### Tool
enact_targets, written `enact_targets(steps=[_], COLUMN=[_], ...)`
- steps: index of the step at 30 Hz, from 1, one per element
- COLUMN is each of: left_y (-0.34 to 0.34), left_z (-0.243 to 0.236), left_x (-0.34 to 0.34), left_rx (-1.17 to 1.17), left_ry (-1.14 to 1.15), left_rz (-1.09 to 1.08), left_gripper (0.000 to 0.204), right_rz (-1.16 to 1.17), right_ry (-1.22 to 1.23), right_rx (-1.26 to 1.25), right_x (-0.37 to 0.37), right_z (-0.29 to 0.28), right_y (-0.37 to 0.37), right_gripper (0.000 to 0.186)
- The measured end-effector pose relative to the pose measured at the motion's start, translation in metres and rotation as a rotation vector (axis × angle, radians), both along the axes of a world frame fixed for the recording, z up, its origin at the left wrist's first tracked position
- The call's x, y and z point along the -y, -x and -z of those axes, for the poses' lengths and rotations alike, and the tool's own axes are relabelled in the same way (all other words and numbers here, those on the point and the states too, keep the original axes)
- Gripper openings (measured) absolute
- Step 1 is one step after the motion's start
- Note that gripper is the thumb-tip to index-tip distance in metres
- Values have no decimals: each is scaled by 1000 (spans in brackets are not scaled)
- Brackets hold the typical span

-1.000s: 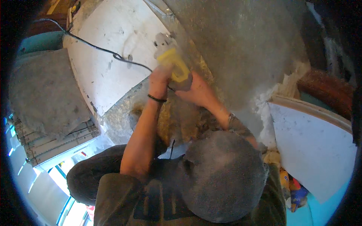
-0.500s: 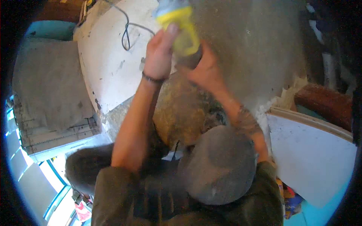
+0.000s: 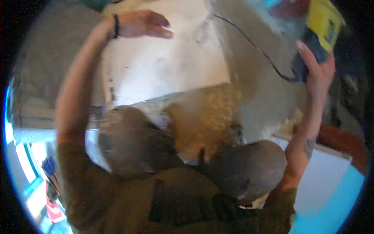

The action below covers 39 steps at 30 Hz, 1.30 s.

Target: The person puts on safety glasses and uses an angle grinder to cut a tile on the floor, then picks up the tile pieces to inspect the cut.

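Note:
My right hand (image 3: 321,72) is wrapped round the dark body of a yellow and black corded power tool (image 3: 327,27). It is held out at the far right, and its exact kind is blurred. From it a black cord (image 3: 257,46) runs leftward over the floor. My left hand (image 3: 142,24) reaches out at the far left, above a white board (image 3: 167,66). Nothing is in that hand, and its thumb and fingers are apart.
My bent knees flank a yellowish-brown rough patch (image 3: 208,117) in the middle. A dusty grey sheet (image 3: 50,58) lies at the left. To the right are a reddish-brown beam (image 3: 344,142) and a white panel (image 3: 325,171). The grey floor (image 3: 265,93) is dusty.
My left hand has let go of the power tool and moved left. My right hand has carried the tool to the far right, its cord trailing after. My left knee shows more plainly now.

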State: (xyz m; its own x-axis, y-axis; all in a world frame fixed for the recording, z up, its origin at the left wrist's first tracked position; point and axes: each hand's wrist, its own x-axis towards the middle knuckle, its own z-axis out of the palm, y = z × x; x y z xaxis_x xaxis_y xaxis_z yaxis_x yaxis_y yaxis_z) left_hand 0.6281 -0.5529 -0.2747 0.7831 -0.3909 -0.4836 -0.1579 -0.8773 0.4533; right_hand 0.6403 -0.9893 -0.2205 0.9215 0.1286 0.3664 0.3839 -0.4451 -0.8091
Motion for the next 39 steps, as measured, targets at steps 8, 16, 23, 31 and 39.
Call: enact_targets(steps=[8,16,23,31,39], left_y=[179,342,446,504,327], left_z=[81,157,215,248,270], left_x=[-127,-119,-88,-41,-117], left_rx=[310,100,481,311,388], left_ry=[590,915,1201,957,741], left_rz=[-788,-1360,-1732,-2069,-1488], left_gripper=[49,51,38,43,48], right_rz=[-154,-533,-816,-739,-652], right_ry=[95,218,258,503,700], right_rx=[132,270,392,153,291], right_x=[-105,-321,-440,-419,-388], right_z=[-69,-141,-132,-57,-8], right_y=[-38,-26,0,-2,-68], right_gripper=[52,66,71,69,70])
